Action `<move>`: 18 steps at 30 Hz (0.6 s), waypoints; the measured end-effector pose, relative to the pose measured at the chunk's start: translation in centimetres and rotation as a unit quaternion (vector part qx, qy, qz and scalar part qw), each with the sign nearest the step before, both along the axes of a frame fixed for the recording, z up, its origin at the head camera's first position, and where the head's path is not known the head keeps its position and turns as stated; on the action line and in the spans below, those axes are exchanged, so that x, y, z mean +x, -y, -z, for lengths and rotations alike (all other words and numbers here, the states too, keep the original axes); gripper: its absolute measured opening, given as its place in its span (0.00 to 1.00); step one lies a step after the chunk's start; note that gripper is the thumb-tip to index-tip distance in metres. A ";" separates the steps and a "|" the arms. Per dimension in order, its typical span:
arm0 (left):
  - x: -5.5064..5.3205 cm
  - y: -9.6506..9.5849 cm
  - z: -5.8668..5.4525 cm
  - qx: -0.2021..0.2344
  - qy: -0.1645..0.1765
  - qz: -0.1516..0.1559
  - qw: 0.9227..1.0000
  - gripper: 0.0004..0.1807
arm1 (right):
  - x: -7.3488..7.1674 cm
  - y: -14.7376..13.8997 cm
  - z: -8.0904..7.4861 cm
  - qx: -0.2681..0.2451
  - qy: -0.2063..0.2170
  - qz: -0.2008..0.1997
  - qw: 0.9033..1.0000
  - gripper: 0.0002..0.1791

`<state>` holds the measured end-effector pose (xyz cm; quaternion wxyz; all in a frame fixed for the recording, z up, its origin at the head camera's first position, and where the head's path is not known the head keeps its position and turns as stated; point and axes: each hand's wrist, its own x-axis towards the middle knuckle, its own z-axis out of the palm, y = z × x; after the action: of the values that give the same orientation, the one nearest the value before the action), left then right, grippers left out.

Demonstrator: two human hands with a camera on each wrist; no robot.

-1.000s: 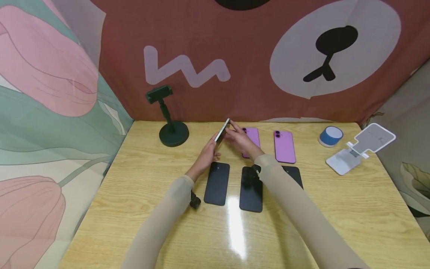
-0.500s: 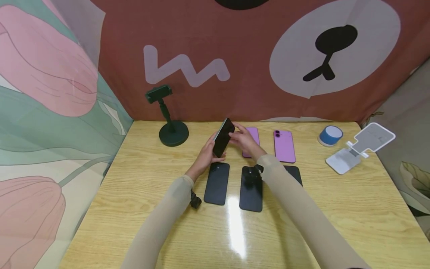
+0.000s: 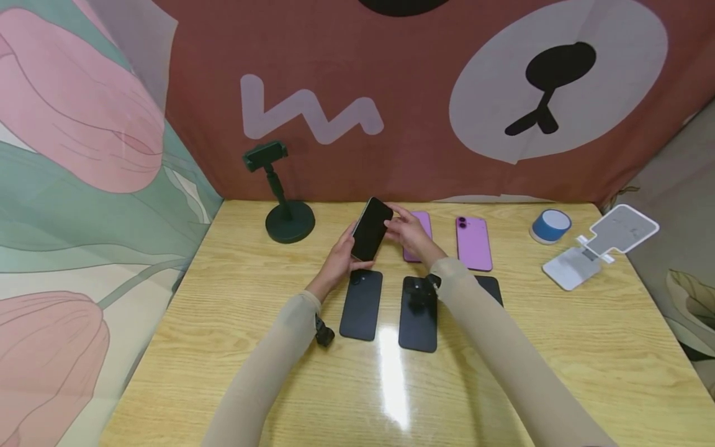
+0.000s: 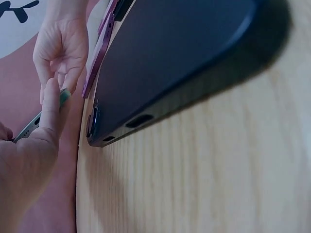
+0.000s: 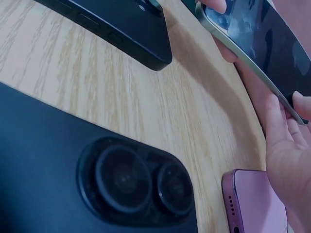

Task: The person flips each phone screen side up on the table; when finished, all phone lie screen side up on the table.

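Observation:
A smartphone [image 3: 371, 231] with a dark screen and pale metal edge is held tilted above the back of the table, screen towards me. My left hand [image 3: 337, 259] grips its lower left side. On its right edge my right hand [image 3: 412, 234] pinches, the thumb on the screen [image 5: 279, 53] and fingers behind. Beneath the hands lie a black phone [image 3: 360, 308] and another black phone [image 3: 418, 326], backs up. My right sleeve partly hides a third black phone [image 3: 491, 288]. A purple phone [image 3: 422, 221] sits partly behind my right hand, with a second purple phone [image 3: 473, 245] to its right.
A dark green phone stand [image 3: 289, 221] is at the back left of the wooden table [image 3: 223, 310]. At the back right are a blue and white round object [image 3: 550, 225] and a white folding stand [image 3: 572, 268]. A printed cloth [image 3: 413, 161] hangs behind.
The held phone has turned from nearly edge-on until its dark screen faces me. My right fingers have shifted slightly along its right edge. The phones on the table have not moved.

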<state>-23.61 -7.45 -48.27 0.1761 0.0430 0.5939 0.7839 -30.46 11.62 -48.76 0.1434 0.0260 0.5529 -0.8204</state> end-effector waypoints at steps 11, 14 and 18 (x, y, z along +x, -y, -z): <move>0.1 0.0 0.5 -0.099 -0.040 -0.005 0.994 0.27 | -0.1 -0.1 -0.3 0.062 0.016 0.033 0.997 0.27; 0.1 0.1 0.5 -0.096 -0.043 -0.004 0.994 0.28 | -0.1 -0.2 -0.4 0.064 0.019 0.037 0.997 0.27; 0.0 0.2 0.6 -0.092 -0.048 0.001 0.995 0.28 | -0.1 -0.4 -0.5 0.062 0.021 0.035 0.997 0.27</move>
<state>-23.64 -7.63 -48.89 0.1509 0.0650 0.6714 0.7226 -30.54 12.00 -48.22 0.1242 0.0719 0.5986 -0.7881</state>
